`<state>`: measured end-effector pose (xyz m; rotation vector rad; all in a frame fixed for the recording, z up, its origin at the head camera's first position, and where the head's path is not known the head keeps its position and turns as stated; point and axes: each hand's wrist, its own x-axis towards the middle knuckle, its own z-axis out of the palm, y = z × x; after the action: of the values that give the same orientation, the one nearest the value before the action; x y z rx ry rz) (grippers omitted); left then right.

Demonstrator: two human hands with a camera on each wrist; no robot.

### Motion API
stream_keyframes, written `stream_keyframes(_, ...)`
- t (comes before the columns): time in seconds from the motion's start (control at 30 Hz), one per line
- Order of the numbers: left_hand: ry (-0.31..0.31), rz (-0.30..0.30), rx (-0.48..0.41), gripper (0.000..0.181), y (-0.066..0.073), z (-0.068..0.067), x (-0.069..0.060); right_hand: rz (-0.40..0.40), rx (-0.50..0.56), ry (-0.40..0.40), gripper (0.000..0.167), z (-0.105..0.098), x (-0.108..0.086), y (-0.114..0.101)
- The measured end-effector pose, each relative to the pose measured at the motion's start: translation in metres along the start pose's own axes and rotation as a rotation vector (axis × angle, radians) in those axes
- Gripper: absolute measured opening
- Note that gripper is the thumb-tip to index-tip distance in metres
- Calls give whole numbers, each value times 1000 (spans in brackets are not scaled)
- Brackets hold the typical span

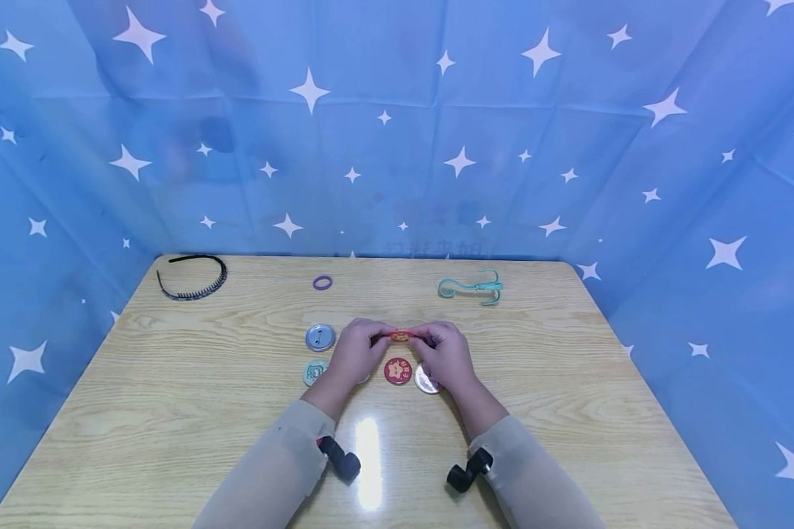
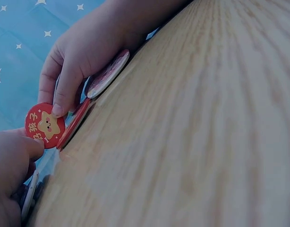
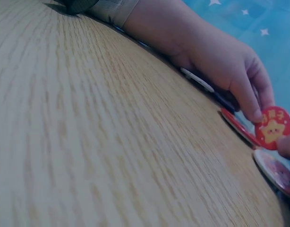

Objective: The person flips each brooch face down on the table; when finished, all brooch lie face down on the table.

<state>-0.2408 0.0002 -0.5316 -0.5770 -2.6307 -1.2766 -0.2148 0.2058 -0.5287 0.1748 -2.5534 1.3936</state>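
Observation:
A round red badge with a yellow star face is held up on edge between both hands. My left hand pinches one side of it between thumb and fingers, and my right hand pinches the other. Its printed face shows in the left wrist view and the right wrist view. Just below lies a matching red star badge, flat on the table. A pale, shiny badge is partly hidden under my right hand. Beside my left wrist, another badge is mostly covered.
Left of my left hand lie a badge with its pin side up and a teal badge. Farther back are a black toothed headband, a purple hair tie and a turquoise hooked item. A starry blue curtain hangs behind the table.

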Motion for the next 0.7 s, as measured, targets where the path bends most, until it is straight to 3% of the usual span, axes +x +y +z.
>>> stream_keyframes(0.33, -22, 23, 18, 12, 0, 0, 0, -61, -72, 18, 12, 1, 2, 3)
stream_keyframes(0.53, -45, -6, -7, 21, 0, 0, 0, -111, -100, 35, 11, 1, 3, 3)
stream_keyframes(0.7, -59, -30, -3, 25, 1, 0, 0, -109, -103, 32, 11, 1, 4, 3)
